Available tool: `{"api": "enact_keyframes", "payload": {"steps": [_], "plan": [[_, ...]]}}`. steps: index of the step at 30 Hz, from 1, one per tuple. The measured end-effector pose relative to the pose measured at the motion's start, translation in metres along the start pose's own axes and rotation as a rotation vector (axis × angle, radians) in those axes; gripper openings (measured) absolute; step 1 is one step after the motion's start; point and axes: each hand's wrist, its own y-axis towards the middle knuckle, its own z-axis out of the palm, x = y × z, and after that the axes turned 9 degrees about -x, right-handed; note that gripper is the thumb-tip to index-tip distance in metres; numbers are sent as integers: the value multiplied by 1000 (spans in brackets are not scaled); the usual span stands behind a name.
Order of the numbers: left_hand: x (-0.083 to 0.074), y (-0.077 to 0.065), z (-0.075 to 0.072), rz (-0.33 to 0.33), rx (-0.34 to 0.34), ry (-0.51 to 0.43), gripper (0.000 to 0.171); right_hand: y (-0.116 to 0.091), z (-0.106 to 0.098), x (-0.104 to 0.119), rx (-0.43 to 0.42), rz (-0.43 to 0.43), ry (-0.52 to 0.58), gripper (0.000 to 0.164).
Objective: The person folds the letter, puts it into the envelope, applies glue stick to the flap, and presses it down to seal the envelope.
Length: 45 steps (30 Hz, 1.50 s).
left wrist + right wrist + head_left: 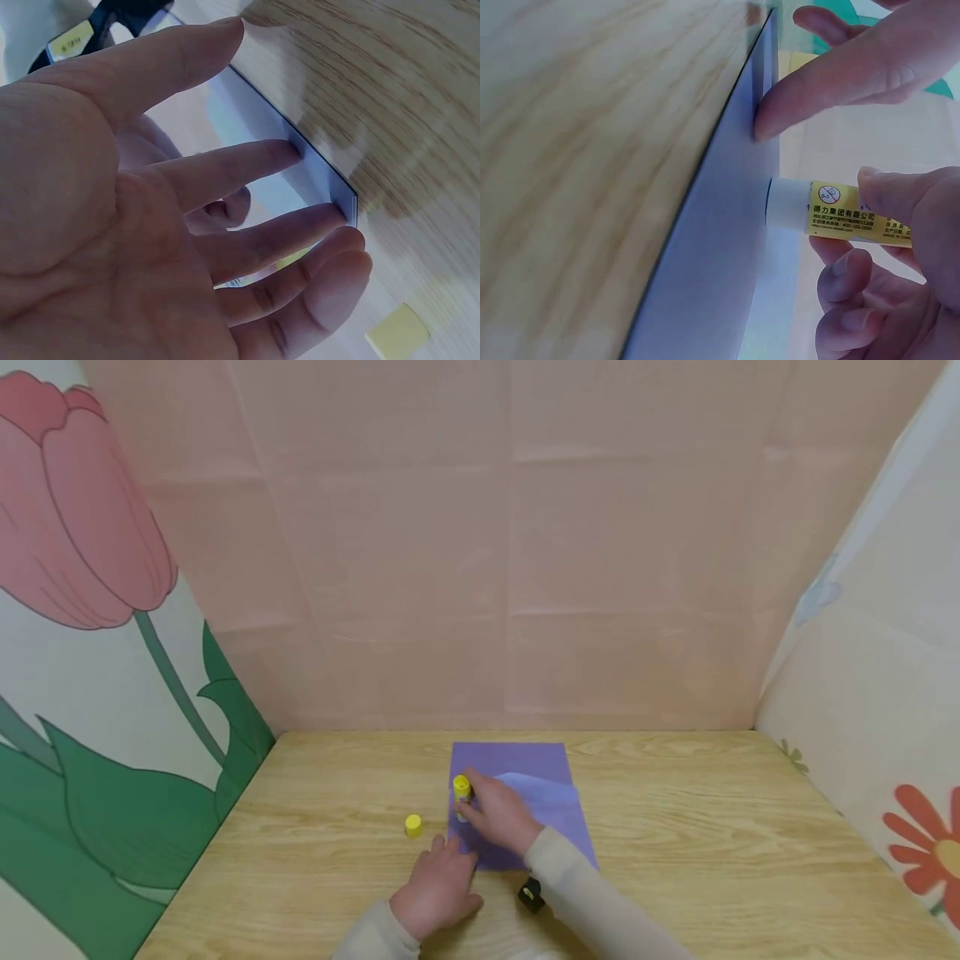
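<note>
My right hand (506, 814) grips a yellow glue stick (462, 795) between thumb and fingers, its white end down against a purple sheet of paper (510, 758). In the right wrist view the glue stick (855, 214) meets the sheet (712, 247) close to its left edge. My left hand (438, 887) lies at the sheet's near left corner, fingers extended. Its fingertips (285, 152) press on the paper near the corner in the left wrist view. A yellow cap (413, 825) stands on the table left of the sheet.
The wooden table (697, 827) bears the sheet. Part of the paper's right side looks paler, like a raised fold. A small black object (531, 895) shows beside the right sleeve. A pink cloth (510, 543) hangs behind, with flower-printed panels on both sides.
</note>
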Motion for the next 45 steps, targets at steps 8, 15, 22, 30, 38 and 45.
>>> {"api": "enact_keyframes", "payload": {"steps": [8,15,22,30,38,45], "plan": [[0,1,0,1,13,11,49,-11,-13,-5,-8,18,-12,22],[0,1,-3,2,34,-12,48,-22,-21,-16,-23,18,-9,21],[1,2,-3,-1,44,-35,45,-32,-34,-28,-48,44,-14,22],[3,2,-2,-11,64,-63,46,-43,-48,-39,-88,58,-37,22],[6,2,-1,-20,65,-104,47,-53,-62,-48,-88,91,-67,23],[5,3,0,-26,72,-123,48,-60,-72,-57,-79,125,-74,23]]}}
